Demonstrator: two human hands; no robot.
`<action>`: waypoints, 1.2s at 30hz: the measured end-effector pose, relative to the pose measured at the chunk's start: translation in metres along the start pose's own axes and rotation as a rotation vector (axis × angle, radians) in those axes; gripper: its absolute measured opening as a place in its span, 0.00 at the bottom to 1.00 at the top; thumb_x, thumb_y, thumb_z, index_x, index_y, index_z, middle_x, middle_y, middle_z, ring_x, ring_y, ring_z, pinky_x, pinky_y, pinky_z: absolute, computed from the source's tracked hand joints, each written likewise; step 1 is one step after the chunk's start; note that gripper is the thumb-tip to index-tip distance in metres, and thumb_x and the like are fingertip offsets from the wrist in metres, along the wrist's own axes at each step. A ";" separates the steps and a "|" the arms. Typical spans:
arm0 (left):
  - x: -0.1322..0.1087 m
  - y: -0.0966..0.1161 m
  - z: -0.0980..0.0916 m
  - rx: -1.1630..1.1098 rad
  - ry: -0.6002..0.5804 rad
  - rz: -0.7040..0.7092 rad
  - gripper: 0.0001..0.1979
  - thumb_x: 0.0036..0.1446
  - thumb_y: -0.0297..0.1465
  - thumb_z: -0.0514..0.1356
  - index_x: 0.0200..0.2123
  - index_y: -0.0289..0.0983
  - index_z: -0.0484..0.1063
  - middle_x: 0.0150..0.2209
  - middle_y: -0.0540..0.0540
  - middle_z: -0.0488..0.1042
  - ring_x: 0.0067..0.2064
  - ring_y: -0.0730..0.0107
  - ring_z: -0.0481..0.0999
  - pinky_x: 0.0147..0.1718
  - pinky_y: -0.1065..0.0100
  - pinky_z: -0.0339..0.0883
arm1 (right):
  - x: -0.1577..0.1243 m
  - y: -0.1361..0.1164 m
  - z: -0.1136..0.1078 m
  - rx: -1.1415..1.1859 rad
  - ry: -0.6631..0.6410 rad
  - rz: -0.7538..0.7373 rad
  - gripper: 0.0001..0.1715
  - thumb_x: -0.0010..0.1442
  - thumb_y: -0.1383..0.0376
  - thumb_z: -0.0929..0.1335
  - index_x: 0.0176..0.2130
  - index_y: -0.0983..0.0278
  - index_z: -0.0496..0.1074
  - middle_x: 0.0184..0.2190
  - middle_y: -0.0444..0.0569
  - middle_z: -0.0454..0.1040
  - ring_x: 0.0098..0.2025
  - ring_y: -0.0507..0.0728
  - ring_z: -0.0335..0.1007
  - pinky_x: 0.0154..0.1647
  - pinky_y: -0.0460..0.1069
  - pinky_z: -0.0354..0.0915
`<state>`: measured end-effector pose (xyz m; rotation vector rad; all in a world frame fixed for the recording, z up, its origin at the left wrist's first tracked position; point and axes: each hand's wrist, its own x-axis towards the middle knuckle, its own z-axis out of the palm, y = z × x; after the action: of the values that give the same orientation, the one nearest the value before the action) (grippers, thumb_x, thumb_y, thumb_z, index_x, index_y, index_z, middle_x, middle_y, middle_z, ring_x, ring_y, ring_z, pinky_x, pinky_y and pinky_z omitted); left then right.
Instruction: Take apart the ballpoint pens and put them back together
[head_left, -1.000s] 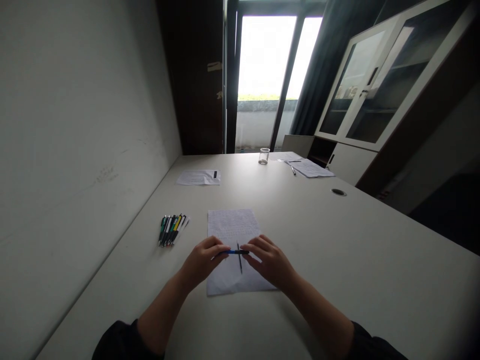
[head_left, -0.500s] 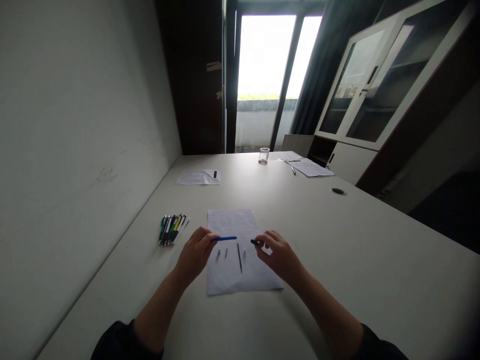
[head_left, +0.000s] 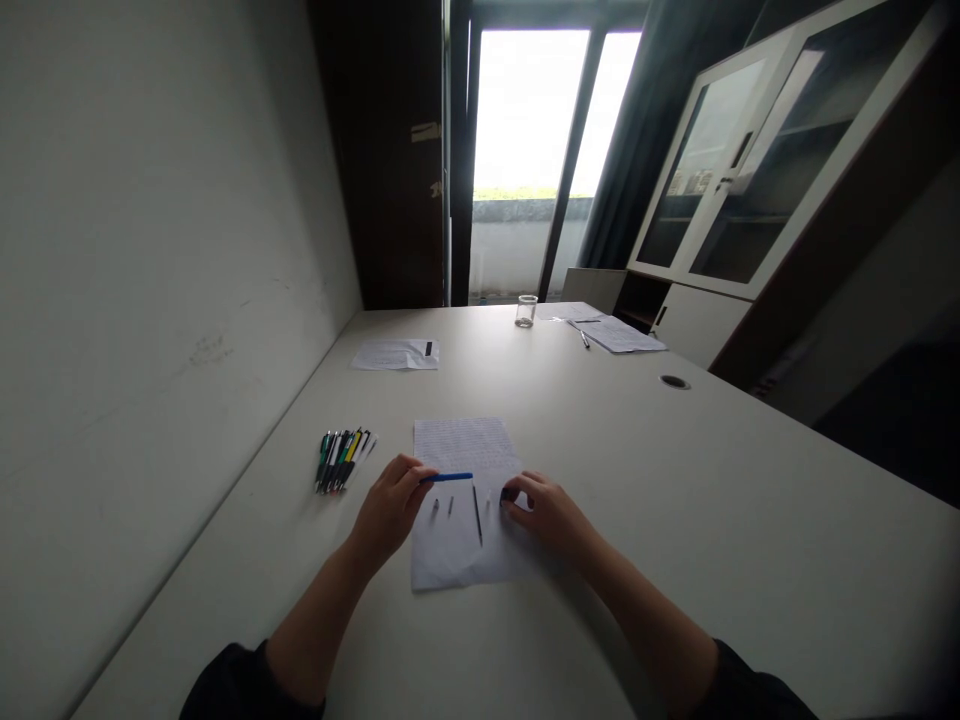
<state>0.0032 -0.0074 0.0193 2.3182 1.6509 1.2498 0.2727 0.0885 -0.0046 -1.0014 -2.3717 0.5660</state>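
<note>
My left hand (head_left: 390, 503) is closed on one end of a blue pen barrel (head_left: 454, 477), which points right over a sheet of paper (head_left: 457, 565). Across the paper, my right hand (head_left: 541, 510) pinches a small black pen part (head_left: 505, 495), partly hidden by the fingers and close to the sheet. Between the hands a dark pen refill (head_left: 478, 515) lies lengthwise on the paper. To its left are a small metal pen tip (head_left: 435, 506) and a thin spring-like piece (head_left: 451, 506). A small whitish piece (head_left: 488, 498) rests just right of the refill.
A row of several pens (head_left: 345, 460) lies left of the paper. Farther back are a printed sheet (head_left: 394, 354), a clear glass (head_left: 526, 312), more papers (head_left: 622, 335) with a pen (head_left: 583, 338), and a round cable hole (head_left: 674, 382). A wall (head_left: 187, 300) borders the table's left side.
My right hand has lowered toward the paper, and the black part in it has turned from lying sideways to more upright. The left hand keeps the blue barrel in nearly the same place.
</note>
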 end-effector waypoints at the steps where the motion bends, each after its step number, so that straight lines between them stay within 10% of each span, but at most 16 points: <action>1: 0.000 0.000 0.000 -0.003 -0.001 0.000 0.09 0.66 0.28 0.54 0.47 0.39 0.70 0.42 0.44 0.69 0.44 0.65 0.71 0.45 0.62 0.69 | 0.000 0.000 0.000 0.000 -0.002 0.001 0.07 0.56 0.67 0.69 0.37 0.62 0.75 0.36 0.48 0.75 0.34 0.55 0.69 0.36 0.49 0.65; 26: -0.003 0.013 0.011 -0.153 -0.123 0.084 0.10 0.66 0.30 0.55 0.48 0.41 0.72 0.41 0.45 0.70 0.40 0.70 0.72 0.40 0.67 0.70 | -0.008 -0.041 -0.005 0.230 0.112 -0.296 0.12 0.63 0.62 0.69 0.47 0.60 0.75 0.31 0.47 0.73 0.32 0.54 0.67 0.37 0.49 0.67; 36: -0.002 0.014 0.006 -0.213 -0.154 0.041 0.10 0.64 0.31 0.57 0.47 0.40 0.74 0.39 0.45 0.73 0.38 0.70 0.74 0.38 0.69 0.71 | -0.011 -0.048 -0.013 0.304 0.159 -0.160 0.13 0.65 0.58 0.67 0.43 0.61 0.77 0.31 0.49 0.76 0.29 0.54 0.68 0.33 0.48 0.66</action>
<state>0.0175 -0.0126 0.0208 2.2662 1.3579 1.1571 0.2614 0.0518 0.0285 -0.6889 -2.1216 0.7305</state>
